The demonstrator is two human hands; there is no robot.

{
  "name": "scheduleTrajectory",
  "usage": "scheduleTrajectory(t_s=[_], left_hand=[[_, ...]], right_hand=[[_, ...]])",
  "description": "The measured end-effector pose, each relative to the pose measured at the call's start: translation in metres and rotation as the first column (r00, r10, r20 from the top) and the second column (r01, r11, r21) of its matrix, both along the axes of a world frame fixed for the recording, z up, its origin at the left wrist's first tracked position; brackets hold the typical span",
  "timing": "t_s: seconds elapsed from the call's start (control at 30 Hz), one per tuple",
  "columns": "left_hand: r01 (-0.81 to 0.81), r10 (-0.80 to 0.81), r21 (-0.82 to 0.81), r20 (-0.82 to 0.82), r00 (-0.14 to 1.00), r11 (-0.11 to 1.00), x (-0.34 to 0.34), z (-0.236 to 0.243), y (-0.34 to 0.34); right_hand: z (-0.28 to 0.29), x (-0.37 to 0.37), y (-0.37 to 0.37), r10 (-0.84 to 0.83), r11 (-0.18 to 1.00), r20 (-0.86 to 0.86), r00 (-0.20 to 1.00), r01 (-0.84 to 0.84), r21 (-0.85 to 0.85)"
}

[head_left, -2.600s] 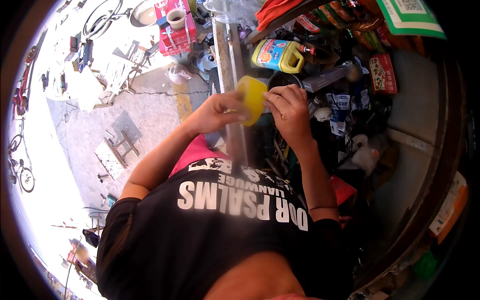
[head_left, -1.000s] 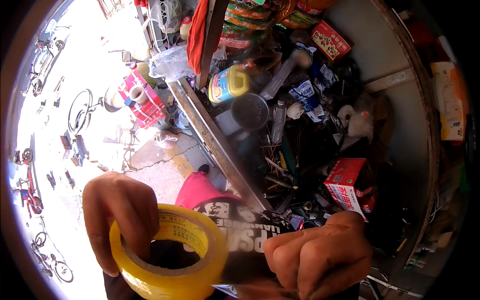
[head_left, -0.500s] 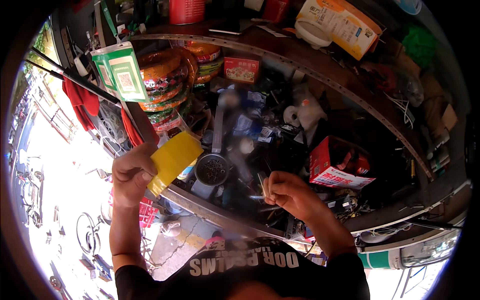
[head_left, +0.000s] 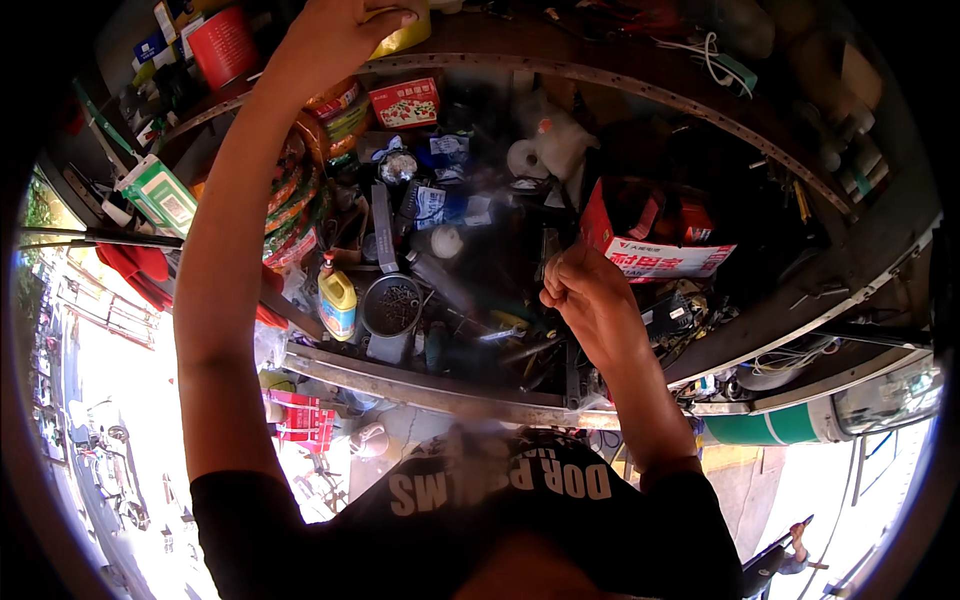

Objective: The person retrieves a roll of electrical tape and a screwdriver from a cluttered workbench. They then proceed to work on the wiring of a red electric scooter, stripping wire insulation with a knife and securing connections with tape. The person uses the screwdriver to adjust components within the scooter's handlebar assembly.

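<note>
My left hand [head_left: 335, 35] is stretched up to the top of the view and grips a yellow roll of tape [head_left: 405, 30] against a high shelf edge. My right hand [head_left: 590, 290] is closed in a fist over a crowded shelf of tools and boxes; a thin clear strip of tape seems to run from it, but this is hard to make out. A red and white carton [head_left: 650, 235] lies just right of that fist.
The shelf holds a yellow bottle [head_left: 338, 300], a round dark tin of small parts [head_left: 392, 305], a red box [head_left: 405, 100], stacked coloured rolls [head_left: 300, 200] and a green and white box [head_left: 160, 195]. A metal shelf rail [head_left: 420, 385] runs below. A street with bikes lies far left.
My left hand has lifted the yellow tape roll from chest height up to the high shelf. My right hand stays low and closed. The view has tilted upward toward the shelves.
</note>
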State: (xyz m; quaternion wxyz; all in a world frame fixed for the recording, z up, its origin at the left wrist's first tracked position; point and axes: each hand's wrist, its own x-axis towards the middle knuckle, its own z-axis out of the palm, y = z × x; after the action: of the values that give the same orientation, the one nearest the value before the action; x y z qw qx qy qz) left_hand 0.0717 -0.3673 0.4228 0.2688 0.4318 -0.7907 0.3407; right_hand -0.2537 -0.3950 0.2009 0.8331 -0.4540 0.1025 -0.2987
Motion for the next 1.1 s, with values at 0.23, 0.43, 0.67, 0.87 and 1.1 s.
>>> scheduleTrajectory(t_s=[0.23,0.43,0.67,0.87,1.1], left_hand=[[0.311,-0.042,0.271,-0.689,0.724,0.911,-0.114,-0.119,0.127],[0.194,0.215,0.282,-0.927,0.307,0.94,-0.142,-0.238,0.257],[-0.13,0.351,0.343,-0.935,0.044,0.93,-0.136,-0.278,0.404],[-0.329,0.328,0.332,-0.942,-0.071,0.884,-0.122,-0.314,0.545],[-0.534,0.158,0.306,-0.939,-0.305,0.788,-0.144,-0.334,0.667]], right_hand=[[-0.019,0.029,0.006,0.3,0.954,0.008,0.954,-0.3,-0.028],[-0.038,0.08,0.095,0.545,0.825,-0.232,0.806,-0.565,-0.025],[-0.061,0.143,0.23,0.659,0.682,-0.376,0.651,-0.729,-0.067],[-0.075,0.203,0.365,0.763,0.506,-0.412,0.498,-0.857,-0.097],[-0.089,0.243,0.507,0.787,0.274,-0.531,0.314,-0.949,-0.154]])
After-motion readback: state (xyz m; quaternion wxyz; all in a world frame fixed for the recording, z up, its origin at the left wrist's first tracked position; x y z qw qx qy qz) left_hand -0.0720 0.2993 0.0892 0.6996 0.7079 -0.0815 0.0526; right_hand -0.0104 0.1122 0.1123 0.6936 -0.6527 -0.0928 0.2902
